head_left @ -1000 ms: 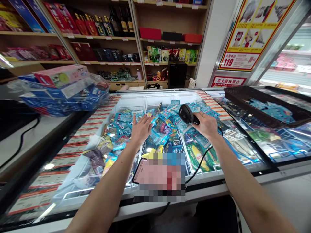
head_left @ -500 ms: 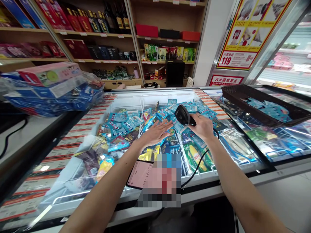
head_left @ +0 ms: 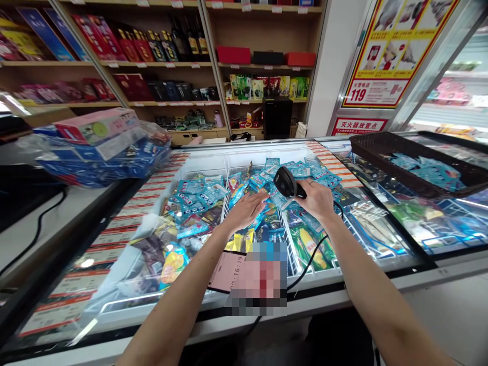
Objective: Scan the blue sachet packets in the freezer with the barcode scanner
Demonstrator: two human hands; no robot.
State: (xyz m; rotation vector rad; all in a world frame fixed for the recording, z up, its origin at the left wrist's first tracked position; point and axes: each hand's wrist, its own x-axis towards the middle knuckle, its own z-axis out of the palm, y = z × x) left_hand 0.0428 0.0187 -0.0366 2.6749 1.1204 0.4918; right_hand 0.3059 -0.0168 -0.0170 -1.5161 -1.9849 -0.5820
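My right hand (head_left: 317,200) is wrapped round the handle of a black barcode scanner (head_left: 286,182), whose head points left above the glass-topped freezer (head_left: 206,152). From the scanner a black cable (head_left: 318,250) runs down to the front edge. My left hand (head_left: 246,209) is stretched flat, palm down, over the freezer's middle, left of the scanner, with nothing held. Whether it touches the glass I cannot tell. Below both hands lie many light-blue packets (head_left: 200,195) and yellow packets (head_left: 238,240). A phone with a pink screen (head_left: 224,272) rests near the front, partly covered by a blurred patch.
A brown basket (head_left: 366,145) with blue packets stands on the freezer's right side. At the left is a plastic-wrapped stack of blue boxes (head_left: 99,165) with a pink box (head_left: 97,126) on top. Stocked shelves (head_left: 263,66) line the back.
The view has shifted slightly, so the boxes and freezer's left side appear farther right. My left hand keeps its flat pose, and my right hand still holds the scanner.
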